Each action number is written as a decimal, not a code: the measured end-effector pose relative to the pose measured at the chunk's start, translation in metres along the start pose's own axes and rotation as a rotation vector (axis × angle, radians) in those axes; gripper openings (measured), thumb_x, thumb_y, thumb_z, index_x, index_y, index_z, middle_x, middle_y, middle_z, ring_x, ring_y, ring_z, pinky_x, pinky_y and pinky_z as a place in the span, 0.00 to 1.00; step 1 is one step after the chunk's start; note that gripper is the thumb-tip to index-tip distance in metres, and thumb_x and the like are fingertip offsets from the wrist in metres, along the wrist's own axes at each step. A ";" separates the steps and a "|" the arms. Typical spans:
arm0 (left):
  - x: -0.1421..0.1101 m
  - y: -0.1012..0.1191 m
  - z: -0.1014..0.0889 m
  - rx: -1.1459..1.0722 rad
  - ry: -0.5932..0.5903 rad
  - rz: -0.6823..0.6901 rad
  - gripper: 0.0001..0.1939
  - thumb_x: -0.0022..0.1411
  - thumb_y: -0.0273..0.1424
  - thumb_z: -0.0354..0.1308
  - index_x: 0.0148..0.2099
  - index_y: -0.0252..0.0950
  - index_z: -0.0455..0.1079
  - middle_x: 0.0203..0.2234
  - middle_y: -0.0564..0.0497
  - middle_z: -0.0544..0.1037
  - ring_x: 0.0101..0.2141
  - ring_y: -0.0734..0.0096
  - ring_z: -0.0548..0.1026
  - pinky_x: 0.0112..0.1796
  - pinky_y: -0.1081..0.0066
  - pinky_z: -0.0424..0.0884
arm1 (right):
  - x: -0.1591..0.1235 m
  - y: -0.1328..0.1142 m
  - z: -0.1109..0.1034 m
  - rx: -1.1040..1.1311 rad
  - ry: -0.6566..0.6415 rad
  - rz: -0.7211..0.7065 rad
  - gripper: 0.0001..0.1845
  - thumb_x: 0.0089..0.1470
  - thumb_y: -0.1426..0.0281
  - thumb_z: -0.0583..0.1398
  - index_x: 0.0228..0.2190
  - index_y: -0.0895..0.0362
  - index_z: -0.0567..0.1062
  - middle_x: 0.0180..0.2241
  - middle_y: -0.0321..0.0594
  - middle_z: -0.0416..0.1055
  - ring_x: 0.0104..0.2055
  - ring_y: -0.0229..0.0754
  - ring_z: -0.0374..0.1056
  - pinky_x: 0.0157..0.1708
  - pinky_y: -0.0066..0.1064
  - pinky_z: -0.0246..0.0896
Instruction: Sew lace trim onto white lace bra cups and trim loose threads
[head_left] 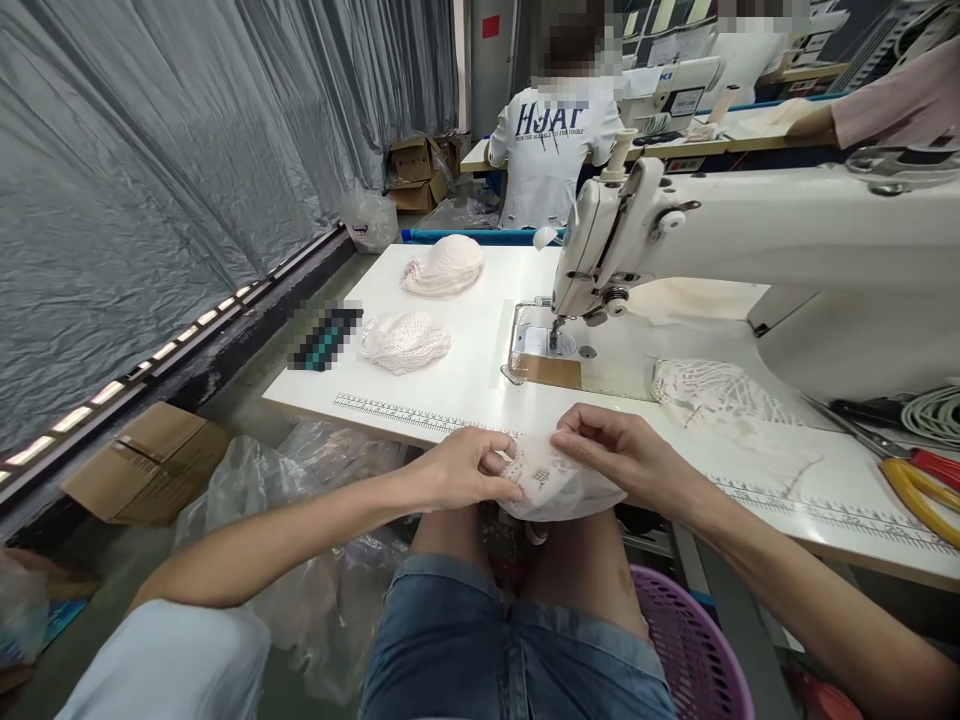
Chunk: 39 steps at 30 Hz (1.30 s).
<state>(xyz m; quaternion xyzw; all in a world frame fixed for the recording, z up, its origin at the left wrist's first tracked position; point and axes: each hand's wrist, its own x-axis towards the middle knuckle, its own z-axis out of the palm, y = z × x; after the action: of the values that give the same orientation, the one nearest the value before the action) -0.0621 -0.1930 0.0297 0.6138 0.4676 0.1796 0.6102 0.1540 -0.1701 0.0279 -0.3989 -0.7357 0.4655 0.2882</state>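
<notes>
Both of my hands pinch one small piece of white lace fabric (551, 482) at the front edge of the white sewing table (465, 380), above my lap. My left hand (457, 470) grips its left edge with thumb and fingers closed. My right hand (622, 450) pinches its top right corner. The sewing machine (750, 250) stands just beyond, its needle (553, 335) over the metal plate. Another heap of white lace (712, 395) lies right of the needle plate.
Two bundles of pale lace (444, 266) (405, 342) lie on the table's left part. Yellow-handled scissors (919, 485) and a coiled cord (934, 412) sit at the right. A purple basket (694, 650), plastic bags (300, 480) and a cardboard box (146, 462) are on the floor. A person in a white shirt (551, 150) sits ahead.
</notes>
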 end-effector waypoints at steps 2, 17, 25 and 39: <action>-0.002 -0.002 -0.001 -0.004 -0.059 0.005 0.14 0.48 0.34 0.65 0.34 0.31 0.68 0.20 0.55 0.73 0.26 0.74 0.70 0.31 0.75 0.66 | 0.000 0.000 -0.001 0.018 -0.002 0.021 0.17 0.53 0.56 0.57 0.24 0.57 0.66 0.20 0.33 0.59 0.22 0.34 0.53 0.19 0.25 0.49; -0.009 0.004 -0.010 -0.092 -0.123 0.048 0.15 0.63 0.38 0.51 0.40 0.30 0.71 0.29 0.49 0.74 0.33 0.73 0.71 0.38 0.72 0.66 | -0.001 0.002 -0.003 0.157 -0.023 0.100 0.18 0.51 0.55 0.59 0.24 0.57 0.71 0.22 0.35 0.65 0.24 0.36 0.59 0.22 0.27 0.55; -0.009 0.003 -0.010 -0.038 -0.111 0.077 0.15 0.63 0.39 0.51 0.36 0.31 0.69 0.30 0.50 0.71 0.33 0.74 0.67 0.37 0.74 0.63 | -0.004 0.000 -0.001 0.125 -0.037 0.119 0.19 0.51 0.54 0.58 0.25 0.57 0.70 0.22 0.36 0.65 0.25 0.37 0.60 0.23 0.27 0.55; 0.016 0.016 0.010 -0.182 -0.018 0.031 0.20 0.45 0.43 0.66 0.30 0.30 0.68 0.20 0.58 0.62 0.23 0.81 0.59 0.24 0.78 0.55 | -0.002 -0.002 0.002 0.154 -0.056 0.078 0.18 0.53 0.56 0.57 0.25 0.59 0.70 0.20 0.32 0.58 0.22 0.33 0.50 0.20 0.26 0.44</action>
<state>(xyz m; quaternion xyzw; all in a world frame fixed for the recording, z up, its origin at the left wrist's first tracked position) -0.0409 -0.1830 0.0369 0.5645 0.4342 0.2250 0.6649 0.1534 -0.1734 0.0288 -0.3909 -0.6894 0.5424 0.2790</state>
